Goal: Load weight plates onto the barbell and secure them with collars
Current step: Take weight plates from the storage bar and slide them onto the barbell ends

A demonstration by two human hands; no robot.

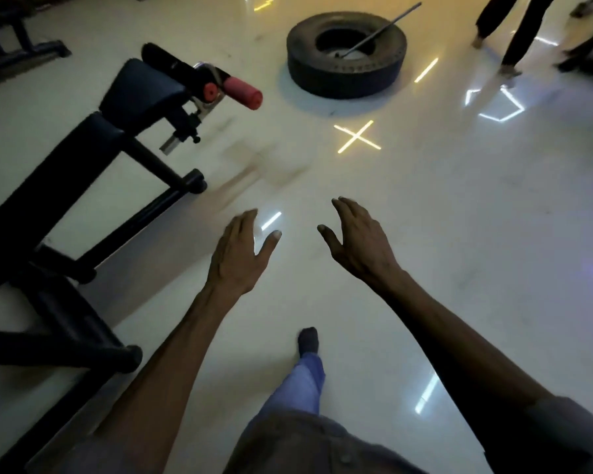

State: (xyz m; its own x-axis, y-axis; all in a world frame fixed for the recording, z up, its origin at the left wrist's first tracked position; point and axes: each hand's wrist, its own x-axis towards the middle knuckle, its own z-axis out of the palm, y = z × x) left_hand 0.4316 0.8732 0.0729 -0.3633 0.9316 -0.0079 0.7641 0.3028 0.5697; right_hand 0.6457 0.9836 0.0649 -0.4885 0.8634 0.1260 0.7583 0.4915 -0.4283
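My left hand (238,254) and my right hand (356,241) reach forward over the pale glossy floor, palms facing each other, fingers apart, holding nothing. No weight plate or collar shows in this view. A thin metal bar (379,30) leans out of a large black tyre (346,54) lying flat on the floor ahead; whether it is a barbell I cannot tell. My foot (308,338) in a dark sock steps forward below my hands.
A black padded gym bench with red foam rollers (242,90) stands at the left, its frame (172,196) reaching toward my left arm. Another person's legs (520,32) stand at the far right. Dark equipment sits in the far corners.
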